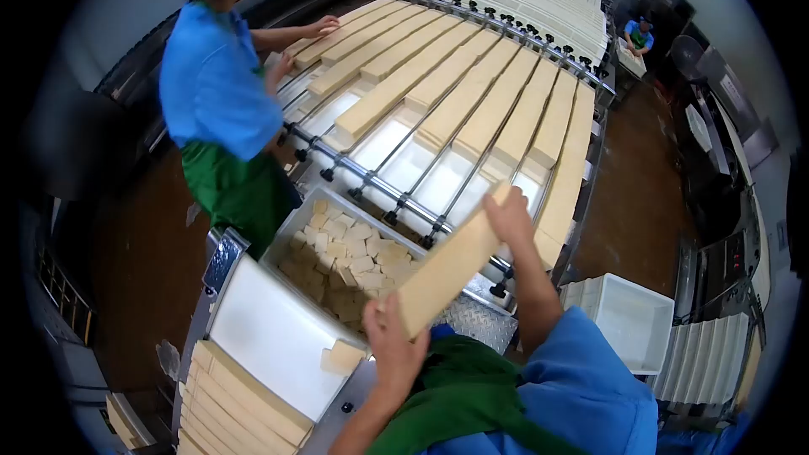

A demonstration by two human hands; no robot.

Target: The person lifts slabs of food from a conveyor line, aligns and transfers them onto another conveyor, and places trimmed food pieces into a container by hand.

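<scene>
A long, pale yellow block (455,257), like a stack of thin dough sheets, is held slantwise in front of my body. My left hand (394,352) grips its lower end, and my right hand (511,221) is wrapped round its upper end. Below the block stands a white bin (291,232) with many loose square pieces (337,257) of the same pale material. Beyond my right hand, rows of similar long blocks (472,105) lie in lanes between metal rods on a white conveyor (404,156).
At the left, a co-worker (221,76) in blue and a green apron reaches over the far lanes. More stacked strips (240,409) lie on a white surface (265,329) at lower left. White trays (632,324) stand at my right. Another person (638,36) works far back.
</scene>
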